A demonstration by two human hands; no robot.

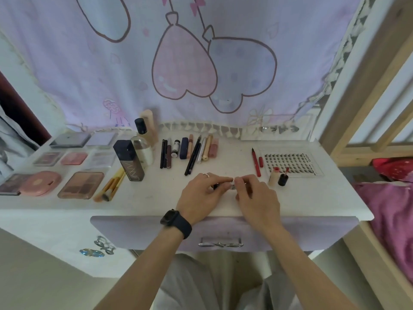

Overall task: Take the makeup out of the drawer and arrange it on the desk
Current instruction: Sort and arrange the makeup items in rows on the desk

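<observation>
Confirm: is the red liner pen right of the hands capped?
No, the red liner pen lies on the desk with its dark tip bare and its red cap beside it.

Palettes [81, 184] lie on the desk [156, 204] at nine o'clock, bottles [129, 161] at ten, pencils [190, 153] at twelve, lash tray [290, 163] at two; drawer [134, 229] under its front edge at six.

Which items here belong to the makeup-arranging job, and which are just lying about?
Job: left hand, right hand, small tube they hold, eyeshadow palette, pencil row, lash tray, drawer, desk.
Lying about: balloon curtain, pink blanket, bow stickers.
</observation>
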